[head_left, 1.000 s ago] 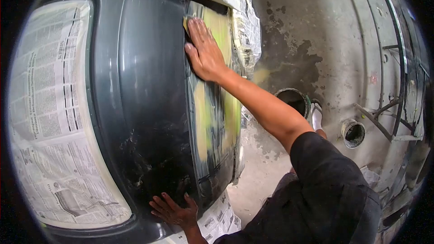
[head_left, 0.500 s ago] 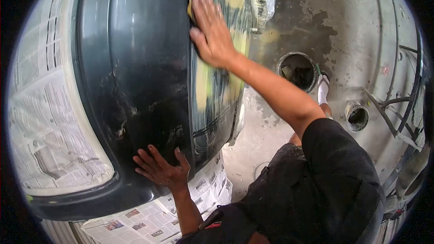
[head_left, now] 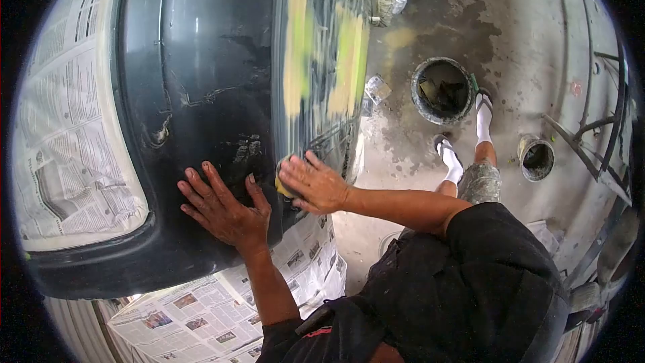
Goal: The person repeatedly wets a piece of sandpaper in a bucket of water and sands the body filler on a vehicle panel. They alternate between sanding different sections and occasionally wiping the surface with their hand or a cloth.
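A dark, glossy car body panel (head_left: 215,47) lies in front of me, wet in places. Along its right-hand edge run yellow-green filler patches (head_left: 295,47) with milky streaks. My right hand (head_left: 314,183) presses a yellowish sanding pad (head_left: 281,181) against the near end of that edge; most of the pad is hidden under the palm and fingers. To its left, my left hand (head_left: 232,218) rests on the dark surface with fingers spread, holding nothing. Beyond its fingertips, the panel carries pale scuff marks (head_left: 247,149).
Taped newspaper (head_left: 74,128) masks the window area at left; more newspaper (head_left: 195,316) hangs below the panel. On the wet concrete floor stand a bucket (head_left: 419,106) with dark contents and a smaller can (head_left: 537,176). Metal bars (head_left: 584,131) lean at the right.
My right hand has slid the sanding pad from the far part of the edge down toward me. My left hand stays flat on the panel; the view has shifted slightly.
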Action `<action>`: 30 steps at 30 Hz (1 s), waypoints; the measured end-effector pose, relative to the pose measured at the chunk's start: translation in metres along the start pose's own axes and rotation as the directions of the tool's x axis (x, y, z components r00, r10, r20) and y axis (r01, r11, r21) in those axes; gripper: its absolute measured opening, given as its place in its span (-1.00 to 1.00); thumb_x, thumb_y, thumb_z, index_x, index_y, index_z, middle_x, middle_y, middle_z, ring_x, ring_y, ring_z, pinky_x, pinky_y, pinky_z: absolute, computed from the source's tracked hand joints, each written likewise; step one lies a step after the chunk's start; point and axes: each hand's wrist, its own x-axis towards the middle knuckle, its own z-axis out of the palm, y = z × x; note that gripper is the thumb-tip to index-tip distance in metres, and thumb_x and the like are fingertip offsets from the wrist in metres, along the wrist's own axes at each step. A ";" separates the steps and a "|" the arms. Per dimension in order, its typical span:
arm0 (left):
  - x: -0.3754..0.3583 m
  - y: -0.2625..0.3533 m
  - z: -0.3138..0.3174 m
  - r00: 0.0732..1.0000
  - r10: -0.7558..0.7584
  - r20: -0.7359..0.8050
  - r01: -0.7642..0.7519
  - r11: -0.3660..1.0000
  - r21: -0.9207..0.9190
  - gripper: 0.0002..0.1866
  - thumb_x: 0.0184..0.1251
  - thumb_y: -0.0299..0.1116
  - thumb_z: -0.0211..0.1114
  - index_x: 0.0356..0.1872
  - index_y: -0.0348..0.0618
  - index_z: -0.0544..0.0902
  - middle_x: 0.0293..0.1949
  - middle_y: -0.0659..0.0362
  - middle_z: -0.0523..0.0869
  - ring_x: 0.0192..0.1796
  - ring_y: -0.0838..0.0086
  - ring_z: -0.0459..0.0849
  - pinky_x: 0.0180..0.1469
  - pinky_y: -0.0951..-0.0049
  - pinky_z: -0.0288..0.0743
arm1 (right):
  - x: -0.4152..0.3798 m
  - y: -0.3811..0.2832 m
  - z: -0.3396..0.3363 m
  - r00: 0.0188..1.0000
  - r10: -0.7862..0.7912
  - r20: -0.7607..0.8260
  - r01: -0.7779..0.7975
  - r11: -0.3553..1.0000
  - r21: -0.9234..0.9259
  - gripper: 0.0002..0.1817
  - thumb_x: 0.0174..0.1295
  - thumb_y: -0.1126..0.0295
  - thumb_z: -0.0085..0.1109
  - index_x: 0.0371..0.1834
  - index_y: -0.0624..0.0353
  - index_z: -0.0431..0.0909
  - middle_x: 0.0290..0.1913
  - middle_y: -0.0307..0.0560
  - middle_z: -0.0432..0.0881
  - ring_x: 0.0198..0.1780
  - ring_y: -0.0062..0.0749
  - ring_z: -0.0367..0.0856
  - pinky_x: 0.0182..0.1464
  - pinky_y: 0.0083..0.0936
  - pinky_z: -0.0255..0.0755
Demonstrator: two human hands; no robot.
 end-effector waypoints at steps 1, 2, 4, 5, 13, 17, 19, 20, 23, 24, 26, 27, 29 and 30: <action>0.000 0.000 0.000 1.000 0.008 -0.003 -0.008 1.000 -0.008 -0.27 0.44 0.08 0.13 0.50 -0.11 0.27 0.54 -0.08 0.20 0.59 -0.07 0.09 0.52 -0.26 -0.08 | -0.006 0.002 0.004 1.000 0.008 -0.005 -0.008 1.000 -0.007 -0.19 0.39 -0.02 -0.02 0.58 0.22 0.06 0.62 0.12 0.03 0.64 -0.01 -0.09 0.58 0.11 -0.28; 0.000 0.000 0.001 1.000 0.008 -0.029 -0.009 1.000 -0.007 -0.29 0.44 0.07 0.12 0.49 -0.10 0.30 0.53 -0.06 0.23 0.58 -0.04 0.11 0.52 -0.23 -0.08 | -0.010 0.006 0.008 0.998 -0.040 -0.044 0.039 0.999 -0.038 -0.21 0.40 0.00 -0.03 0.58 0.21 0.06 0.62 0.11 0.02 0.65 -0.02 -0.10 0.59 0.11 -0.27; 0.002 0.000 0.002 0.998 0.020 -0.059 -0.021 1.000 -0.015 -0.31 0.44 0.06 0.11 0.48 -0.09 0.33 0.53 -0.03 0.26 0.58 -0.02 0.13 0.53 -0.20 -0.08 | 0.007 0.017 -0.010 0.993 0.098 -0.062 -0.100 0.994 -0.040 -0.25 0.44 0.08 -0.10 0.58 0.29 0.01 0.62 0.21 -0.02 0.65 0.03 -0.15 0.59 0.07 -0.26; 0.003 0.000 0.002 0.997 0.020 -0.068 -0.021 1.000 -0.012 -0.31 0.44 0.06 0.11 0.49 -0.09 0.33 0.53 -0.03 0.25 0.58 -0.01 0.13 0.53 -0.20 -0.07 | 0.034 0.031 -0.026 0.929 0.223 -0.295 -0.208 0.975 0.080 -0.25 0.45 0.12 -0.14 0.57 0.35 -0.02 0.61 0.28 -0.04 0.65 0.07 -0.16 0.60 0.04 -0.28; 0.003 0.002 0.004 0.990 0.060 -0.125 -0.062 0.998 -0.013 -0.30 0.46 0.07 0.09 0.50 -0.09 0.31 0.54 0.00 0.24 0.59 0.00 0.14 0.52 -0.20 -0.06 | 0.061 0.064 -0.017 0.635 0.511 -0.579 -0.382 0.859 0.340 -0.23 0.46 0.19 -0.23 0.57 0.47 -0.18 0.60 0.41 -0.15 0.63 0.25 -0.24 0.62 -0.06 -0.36; 0.001 0.000 0.002 0.989 0.073 -0.131 -0.073 0.997 0.007 -0.31 0.47 0.07 0.07 0.51 -0.07 0.31 0.55 -0.01 0.23 0.59 0.01 0.13 0.51 -0.21 -0.04 | -0.004 0.025 0.051 0.696 0.540 -0.474 -0.425 0.841 0.335 -0.18 0.44 0.11 -0.23 0.59 0.44 -0.22 0.61 0.39 -0.19 0.64 0.26 -0.33 0.60 0.01 -0.43; 0.002 0.000 0.004 0.986 0.077 -0.147 -0.077 0.997 0.002 -0.31 0.48 0.07 0.07 0.51 -0.07 0.31 0.55 -0.01 0.23 0.59 0.02 0.13 0.51 -0.21 -0.04 | 0.009 0.048 0.035 0.685 0.544 -0.485 -0.409 0.838 0.361 -0.15 0.44 0.07 -0.22 0.59 0.44 -0.24 0.62 0.39 -0.20 0.64 0.24 -0.32 0.61 -0.02 -0.44; 0.001 -0.001 0.004 0.986 0.080 -0.147 -0.079 0.997 0.012 -0.31 0.48 0.07 0.07 0.51 -0.06 0.31 0.55 0.00 0.22 0.59 0.02 0.13 0.51 -0.21 -0.03 | 0.031 0.072 0.018 0.623 0.541 -0.566 -0.427 0.840 0.333 -0.23 0.48 0.15 -0.25 0.60 0.41 -0.19 0.64 0.28 -0.17 0.66 0.11 -0.30 0.62 -0.14 -0.39; 0.001 -0.001 0.005 0.986 0.082 -0.143 -0.079 0.997 0.026 -0.31 0.47 0.08 0.08 0.51 -0.05 0.30 0.56 0.02 0.22 0.60 0.04 0.12 0.52 -0.21 -0.03 | 0.075 0.143 -0.037 0.531 0.598 -0.601 -0.432 0.801 0.415 -0.25 0.48 0.15 -0.23 0.60 0.38 -0.14 0.64 0.23 -0.11 0.66 0.02 -0.24 0.62 -0.25 -0.34; 0.001 -0.001 0.005 0.986 0.081 -0.144 -0.078 0.997 0.031 -0.31 0.47 0.07 0.08 0.52 -0.04 0.30 0.56 0.02 0.21 0.60 0.05 0.11 0.52 -0.20 -0.04 | 0.078 0.154 -0.046 0.524 0.607 -0.597 -0.403 0.795 0.454 -0.25 0.49 0.13 -0.24 0.59 0.38 -0.12 0.63 0.25 -0.11 0.66 0.02 -0.24 0.63 -0.25 -0.34; 0.000 -0.001 0.005 0.986 0.080 -0.145 -0.076 0.997 0.034 -0.31 0.47 0.08 0.07 0.52 -0.03 0.29 0.56 0.03 0.20 0.60 0.05 0.10 0.52 -0.19 -0.04 | 0.065 0.143 -0.043 0.551 0.625 -0.553 -0.381 0.778 0.499 -0.26 0.50 0.14 -0.26 0.60 0.35 -0.15 0.64 0.22 -0.14 0.66 0.01 -0.26 0.63 -0.24 -0.34; 0.001 0.000 0.005 0.986 0.080 -0.144 -0.075 0.996 0.038 -0.31 0.48 0.08 0.07 0.52 -0.03 0.29 0.57 0.03 0.20 0.60 0.05 0.10 0.53 -0.18 -0.04 | 0.044 0.126 -0.017 0.557 0.619 -0.553 -0.404 0.784 0.471 -0.26 0.50 0.16 -0.26 0.61 0.35 -0.17 0.64 0.23 -0.17 0.66 0.02 -0.28 0.63 -0.23 -0.36; 0.002 0.000 0.006 0.986 0.079 -0.149 -0.075 0.997 0.035 -0.31 0.48 0.09 0.06 0.52 -0.02 0.28 0.57 0.03 0.19 0.60 0.05 0.09 0.53 -0.18 -0.04 | -0.005 0.082 0.038 0.572 0.675 -0.466 -0.482 0.737 0.474 -0.27 0.49 0.22 -0.29 0.61 0.35 -0.23 0.64 0.25 -0.23 0.66 0.05 -0.32 0.63 -0.20 -0.41; 0.001 -0.001 0.005 0.987 0.081 -0.142 -0.076 0.996 0.040 -0.31 0.49 0.09 0.05 0.53 -0.02 0.28 0.57 0.03 0.19 0.61 0.05 0.09 0.53 -0.17 -0.04 | -0.028 0.059 0.058 0.596 0.667 -0.448 -0.474 0.742 0.474 -0.25 0.50 0.20 -0.29 0.61 0.38 -0.26 0.65 0.26 -0.24 0.67 0.04 -0.36 0.62 -0.17 -0.42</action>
